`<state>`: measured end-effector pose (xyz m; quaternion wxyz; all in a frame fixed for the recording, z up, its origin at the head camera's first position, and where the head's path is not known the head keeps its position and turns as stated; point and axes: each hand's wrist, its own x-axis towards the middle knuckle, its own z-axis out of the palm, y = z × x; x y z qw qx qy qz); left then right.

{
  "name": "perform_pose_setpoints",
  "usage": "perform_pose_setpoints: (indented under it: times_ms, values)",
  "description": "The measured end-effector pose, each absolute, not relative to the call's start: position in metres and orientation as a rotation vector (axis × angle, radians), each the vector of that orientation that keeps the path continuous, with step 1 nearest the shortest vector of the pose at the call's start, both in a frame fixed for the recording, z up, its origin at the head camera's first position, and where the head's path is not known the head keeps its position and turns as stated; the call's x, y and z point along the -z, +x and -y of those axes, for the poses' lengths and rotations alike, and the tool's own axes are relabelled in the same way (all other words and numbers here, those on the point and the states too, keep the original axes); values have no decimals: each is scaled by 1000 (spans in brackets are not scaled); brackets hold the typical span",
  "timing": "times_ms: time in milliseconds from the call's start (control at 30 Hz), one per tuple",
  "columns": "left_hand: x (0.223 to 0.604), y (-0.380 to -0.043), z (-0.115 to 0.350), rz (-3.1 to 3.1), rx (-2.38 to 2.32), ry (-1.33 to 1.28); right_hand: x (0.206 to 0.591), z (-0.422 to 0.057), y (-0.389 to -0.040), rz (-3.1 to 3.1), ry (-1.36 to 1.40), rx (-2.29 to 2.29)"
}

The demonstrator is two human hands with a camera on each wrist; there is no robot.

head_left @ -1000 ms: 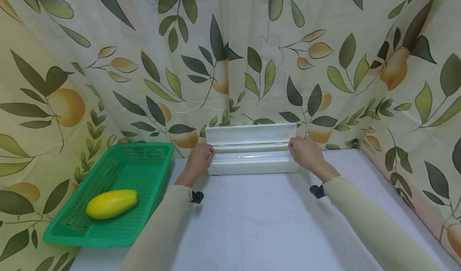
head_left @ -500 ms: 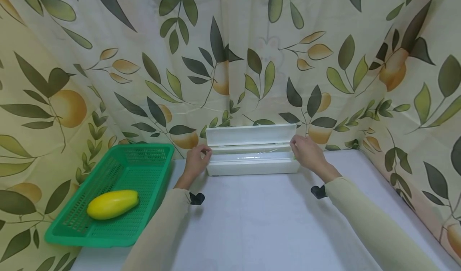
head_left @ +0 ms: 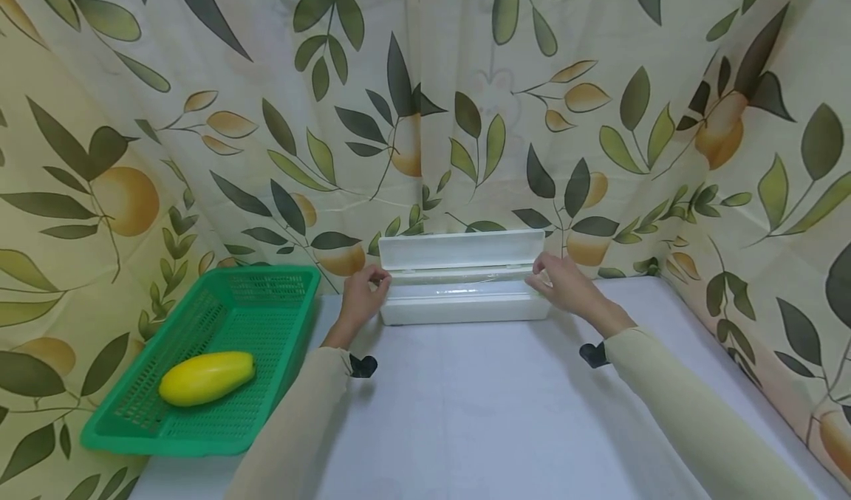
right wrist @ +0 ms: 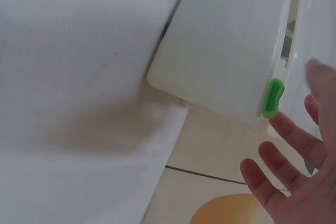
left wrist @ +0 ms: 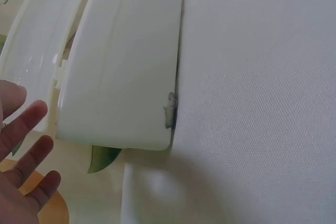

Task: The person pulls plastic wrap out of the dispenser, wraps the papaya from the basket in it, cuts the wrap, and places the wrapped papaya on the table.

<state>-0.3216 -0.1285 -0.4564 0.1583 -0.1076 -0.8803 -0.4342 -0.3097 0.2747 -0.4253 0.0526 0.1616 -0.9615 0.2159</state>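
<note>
A long white plastic wrap box (head_left: 465,311) stands at the back of the table, its lid (head_left: 462,250) raised behind it. Clear, shiny plastic wrap (head_left: 459,290) lies along the opening. At the box's left end, my left hand (head_left: 362,293) pinches the wrap's edge between thumb and forefinger; its other fingers are spread in the left wrist view. My right hand (head_left: 570,287) is at the right end, thumb and forefinger a little apart over the wrap and the other fingers spread. A green cutter slider (right wrist: 272,98) sits by its fingertips in the right wrist view.
At left a green plastic basket (head_left: 292,360) holds a yellow, papaya-like fruit (head_left: 207,378). A white cloth (head_left: 459,411) covers the table. A leaf-and-fruit patterned curtain (head_left: 492,138) hangs close behind the box and along both sides.
My left hand has shifted slightly left. The right thumb and forefinger, close together before, have parted as the thumb moved a little inward. The box and fruit basket stay in place.
</note>
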Motion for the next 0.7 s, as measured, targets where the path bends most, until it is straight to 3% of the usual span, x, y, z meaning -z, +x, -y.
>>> perform_pose_setpoints:
  times_ms: [700]
  values:
    - [447,-318,129,2442,1396,-251,429,-276,-314,2648,424,-884]
